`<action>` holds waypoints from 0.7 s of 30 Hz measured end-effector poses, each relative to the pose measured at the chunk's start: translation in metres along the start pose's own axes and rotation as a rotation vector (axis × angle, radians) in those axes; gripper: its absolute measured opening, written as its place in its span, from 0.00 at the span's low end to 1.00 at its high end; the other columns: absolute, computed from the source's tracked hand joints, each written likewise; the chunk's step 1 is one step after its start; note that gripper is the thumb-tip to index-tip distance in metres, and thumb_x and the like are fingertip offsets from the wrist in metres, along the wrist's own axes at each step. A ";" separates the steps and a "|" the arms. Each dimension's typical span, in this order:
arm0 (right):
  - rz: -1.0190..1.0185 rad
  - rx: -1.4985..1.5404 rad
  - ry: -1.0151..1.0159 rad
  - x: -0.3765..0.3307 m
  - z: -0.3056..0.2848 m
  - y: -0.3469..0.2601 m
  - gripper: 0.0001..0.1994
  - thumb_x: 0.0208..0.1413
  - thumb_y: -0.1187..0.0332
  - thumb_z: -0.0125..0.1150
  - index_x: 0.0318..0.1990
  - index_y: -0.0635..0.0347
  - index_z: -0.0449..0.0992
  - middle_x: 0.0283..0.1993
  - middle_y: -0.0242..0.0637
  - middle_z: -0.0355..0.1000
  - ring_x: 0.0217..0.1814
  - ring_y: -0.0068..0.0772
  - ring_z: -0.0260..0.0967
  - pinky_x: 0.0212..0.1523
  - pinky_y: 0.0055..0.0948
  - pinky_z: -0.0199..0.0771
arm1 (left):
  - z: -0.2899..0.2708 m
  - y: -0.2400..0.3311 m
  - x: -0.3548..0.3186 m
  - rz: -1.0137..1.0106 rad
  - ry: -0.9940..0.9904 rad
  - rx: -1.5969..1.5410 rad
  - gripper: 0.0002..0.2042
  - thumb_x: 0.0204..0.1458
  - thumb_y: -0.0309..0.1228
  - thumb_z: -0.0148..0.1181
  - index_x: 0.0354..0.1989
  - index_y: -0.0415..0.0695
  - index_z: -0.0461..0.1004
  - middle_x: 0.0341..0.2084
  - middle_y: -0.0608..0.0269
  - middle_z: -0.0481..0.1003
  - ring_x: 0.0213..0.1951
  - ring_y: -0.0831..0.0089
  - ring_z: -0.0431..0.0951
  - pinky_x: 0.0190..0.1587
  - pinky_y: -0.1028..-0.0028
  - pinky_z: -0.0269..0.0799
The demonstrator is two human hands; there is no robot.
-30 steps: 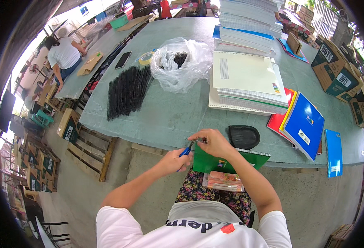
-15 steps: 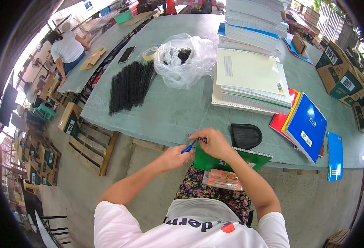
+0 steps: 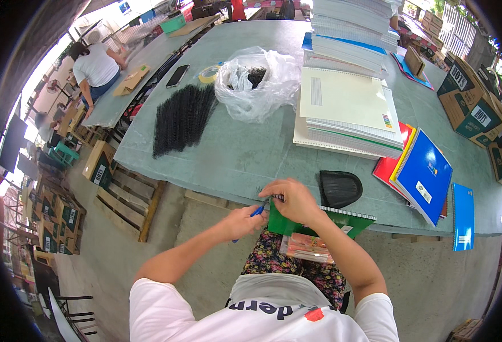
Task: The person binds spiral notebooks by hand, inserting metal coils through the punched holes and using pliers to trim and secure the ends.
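At table edge | right hand (image 3: 292,199) — fingers pinching green notebook (image 3: 313,219) spiral | left hand (image 3: 240,221) — clamped on blue tool (image 3: 257,211)

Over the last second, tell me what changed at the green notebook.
Almost nothing: the left hand keeps the blue tool at the green notebook corner, and the right hand still pinches its spiral end. The black spirals and plastic bag stayed put.

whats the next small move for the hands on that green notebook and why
Probably squeeze the blue-handled tool in the left hand at the end of the wire spiral. Its tip sits at the top corner of the green notebook, and the right hand presses on that corner, steadying it at the table edge.
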State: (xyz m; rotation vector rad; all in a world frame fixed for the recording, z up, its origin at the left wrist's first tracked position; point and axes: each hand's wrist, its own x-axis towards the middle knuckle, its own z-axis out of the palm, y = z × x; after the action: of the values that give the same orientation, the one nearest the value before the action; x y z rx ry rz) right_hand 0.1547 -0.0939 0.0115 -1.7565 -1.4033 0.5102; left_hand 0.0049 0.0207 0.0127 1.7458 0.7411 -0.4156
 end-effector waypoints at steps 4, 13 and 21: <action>-0.020 -0.046 -0.027 -0.006 0.003 -0.006 0.16 0.39 0.81 0.53 0.36 0.52 0.79 0.42 0.33 0.74 0.43 0.39 0.66 0.45 0.34 0.68 | 0.000 0.004 -0.002 0.055 0.020 0.163 0.08 0.47 0.30 0.52 0.35 0.44 0.71 0.21 0.69 0.70 0.24 0.78 0.69 0.28 0.75 0.66; -0.173 -0.131 0.074 -0.005 0.006 0.001 0.12 0.41 0.78 0.56 0.36 0.59 0.78 0.42 0.37 0.70 0.41 0.43 0.67 0.42 0.36 0.69 | 0.000 -0.015 0.007 0.309 0.363 0.556 0.06 0.46 0.30 0.56 0.29 0.40 0.71 0.18 0.63 0.73 0.23 0.69 0.72 0.28 0.68 0.67; 0.172 -0.163 0.136 -0.007 0.000 -0.005 0.08 0.39 0.72 0.63 0.26 0.67 0.74 0.39 0.44 0.66 0.35 0.47 0.69 0.36 0.37 0.70 | 0.002 0.016 -0.011 -0.182 -0.511 -1.007 0.16 0.54 0.36 0.42 0.40 0.34 0.69 0.27 0.52 0.75 0.30 0.58 0.76 0.38 0.58 0.70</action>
State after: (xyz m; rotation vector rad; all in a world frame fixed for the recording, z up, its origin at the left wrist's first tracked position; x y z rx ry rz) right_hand 0.1500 -0.1001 0.0143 -2.0161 -1.2344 0.3676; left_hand 0.0078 0.0134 0.0308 0.5926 0.5743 -0.4708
